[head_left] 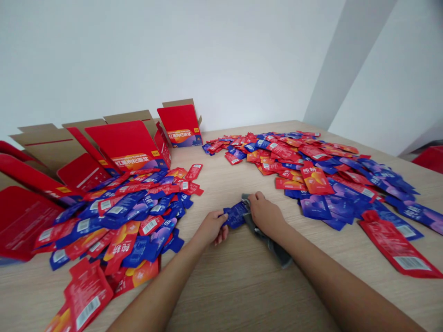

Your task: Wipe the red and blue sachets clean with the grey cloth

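Observation:
Between my hands, above the middle of the table, is a blue sachet (pixel 236 215). My left hand (pixel 212 228) pinches its left end between thumb and fingers. My right hand (pixel 263 210) is closed around a dark grey-green cloth (pixel 273 249), which wraps over the sachet's right end and hangs down toward the tabletop. The fingers of the right hand partly hide where cloth and sachet meet. Nearest to my left hand lies a heap of red and blue sachets (pixel 138 207); a larger heap of similar sachets (pixel 311 170) spreads beyond my right hand.
Opened red cartons (pixel 124 143) with raised brown flaps stand along the left, and another red carton (pixel 182 127) stands by the wall. A single red sachet (pixel 398 244) lies at the right front. The wooden table (pixel 221 295) runs back to a white wall.

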`<state>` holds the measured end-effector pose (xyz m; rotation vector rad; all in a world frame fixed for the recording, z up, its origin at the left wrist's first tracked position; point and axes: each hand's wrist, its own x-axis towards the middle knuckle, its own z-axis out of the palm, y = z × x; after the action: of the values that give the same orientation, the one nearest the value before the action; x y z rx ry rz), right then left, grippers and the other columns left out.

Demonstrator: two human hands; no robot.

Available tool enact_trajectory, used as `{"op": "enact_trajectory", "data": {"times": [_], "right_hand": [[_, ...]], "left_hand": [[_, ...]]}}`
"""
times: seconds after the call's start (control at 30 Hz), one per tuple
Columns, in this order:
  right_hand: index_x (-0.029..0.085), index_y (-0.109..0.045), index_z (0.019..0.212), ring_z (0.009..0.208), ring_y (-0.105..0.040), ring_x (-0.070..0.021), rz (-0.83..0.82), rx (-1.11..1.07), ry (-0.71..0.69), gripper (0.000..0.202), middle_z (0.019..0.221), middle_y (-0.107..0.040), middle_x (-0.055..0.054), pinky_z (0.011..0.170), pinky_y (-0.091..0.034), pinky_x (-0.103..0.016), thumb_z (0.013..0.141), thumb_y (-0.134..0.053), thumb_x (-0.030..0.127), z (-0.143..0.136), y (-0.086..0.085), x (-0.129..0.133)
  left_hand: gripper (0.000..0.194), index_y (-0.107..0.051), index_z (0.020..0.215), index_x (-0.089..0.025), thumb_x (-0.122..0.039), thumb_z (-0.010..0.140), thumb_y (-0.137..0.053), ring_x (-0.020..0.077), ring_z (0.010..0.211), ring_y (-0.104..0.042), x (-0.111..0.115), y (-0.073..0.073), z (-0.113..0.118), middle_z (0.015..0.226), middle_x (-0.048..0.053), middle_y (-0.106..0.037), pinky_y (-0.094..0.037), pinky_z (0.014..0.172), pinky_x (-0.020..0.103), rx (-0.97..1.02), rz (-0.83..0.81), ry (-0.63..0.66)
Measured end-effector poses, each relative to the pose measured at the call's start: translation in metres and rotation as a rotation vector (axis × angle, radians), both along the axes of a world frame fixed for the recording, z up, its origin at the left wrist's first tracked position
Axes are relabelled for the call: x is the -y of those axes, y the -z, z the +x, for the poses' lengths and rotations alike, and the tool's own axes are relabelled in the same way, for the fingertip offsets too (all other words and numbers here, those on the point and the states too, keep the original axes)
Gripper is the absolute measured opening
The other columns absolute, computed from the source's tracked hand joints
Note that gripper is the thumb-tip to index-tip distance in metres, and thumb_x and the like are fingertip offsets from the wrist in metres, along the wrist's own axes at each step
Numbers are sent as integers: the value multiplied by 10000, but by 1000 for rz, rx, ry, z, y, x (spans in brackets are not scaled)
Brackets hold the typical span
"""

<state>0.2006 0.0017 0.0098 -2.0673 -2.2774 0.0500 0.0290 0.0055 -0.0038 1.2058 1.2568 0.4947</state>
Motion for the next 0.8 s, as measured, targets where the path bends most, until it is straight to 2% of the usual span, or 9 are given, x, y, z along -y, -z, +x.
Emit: {"op": "enact_trajectory", "data": {"times": [0.1, 0.2, 0.37, 0.47, 0.53, 0.6, 0.67, 0.73, 0.8], "right_hand": [[173, -510, 1085, 788, -627, -198, 14, -16, 68, 266, 1075, -527, -109, 553, -392, -264, 922, -301, 196, 13, 1, -6], [182, -509, 1079, 809, -612, -196, 48, -164, 85, 242, 1089, -537, -100, 579, -398, -268, 913, -339, 225, 20, 7, -8], [202, -511, 978, 923, -550, -201, 354, -582, 115, 195, 980, -561, -70, 749, -428, -302, 908, -349, 284, 39, 12, -16], [202, -502, 985, 940, -529, -209, 500, -681, 59, 195, 974, -548, -75, 799, -427, -329, 903, -360, 307, 38, 9, -14], [203, -497, 1014, 951, -527, -199, 467, -658, -73, 182, 1000, -543, -76, 808, -429, -317, 894, -377, 270, 26, 6, -5], [209, -497, 1042, 955, -534, -182, 337, -566, -246, 191, 1036, -539, -71, 799, -432, -291, 881, -395, 219, 8, 6, 7], [213, -504, 1054, 936, -550, -170, 185, -439, -343, 205, 1057, -536, -64, 764, -435, -267, 875, -407, 192, -6, 6, 14], [205, -507, 1063, 887, -575, -163, 83, -312, -298, 209, 1063, -532, -68, 703, -435, -254, 887, -396, 188, -12, 6, 13], [186, -509, 1066, 816, -599, -164, 29, -193, -144, 215, 1064, -530, -86, 622, -423, -253, 907, -365, 194, -6, 5, 6]], "left_hand": [[238, -485, 757, -177, -411, 798, -485, 61, 266, -380, 0, 1, -2, 400, -58, -512, -262, 300, 147, 118, 2, -66], [259, -526, 807, -162, -412, 745, -551, 74, 333, -455, 0, 2, -2, 475, -37, -556, -307, 317, 155, 215, 37, -142], [327, -635, 930, -127, -154, 617, -546, 81, 490, -534, -3, 2, -1, 638, -14, -593, -416, 389, 171, 322, 113, -245], [405, -656, 937, -111, -86, 565, -497, 103, 587, -575, -4, 1, -1, 698, 17, -629, -479, 473, 197, 333, 109, -233], [358, -649, 932, -108, -111, 599, -518, 110, 548, -567, -5, 1, -1, 643, 11, -619, -477, 464, 211, 300, 114, -200], [251, -630, 873, -117, -158, 635, -562, 97, 455, -526, -5, 2, 0, 551, -20, -577, -450, 424, 208, 231, 147, -168], [154, -580, 790, -143, -183, 642, -593, 79, 373, -471, -5, 4, 0, 480, -56, -524, -392, 365, 184, 161, 190, -135], [148, -510, 754, -174, -186, 637, -599, 63, 318, -417, -4, 5, 0, 445, -88, -482, -309, 313, 158, 142, 210, -116], [205, -463, 780, -195, -197, 629, -604, 49, 289, -376, -3, 5, -1, 455, -109, -473, -236, 290, 144, 173, 199, -126]]}}
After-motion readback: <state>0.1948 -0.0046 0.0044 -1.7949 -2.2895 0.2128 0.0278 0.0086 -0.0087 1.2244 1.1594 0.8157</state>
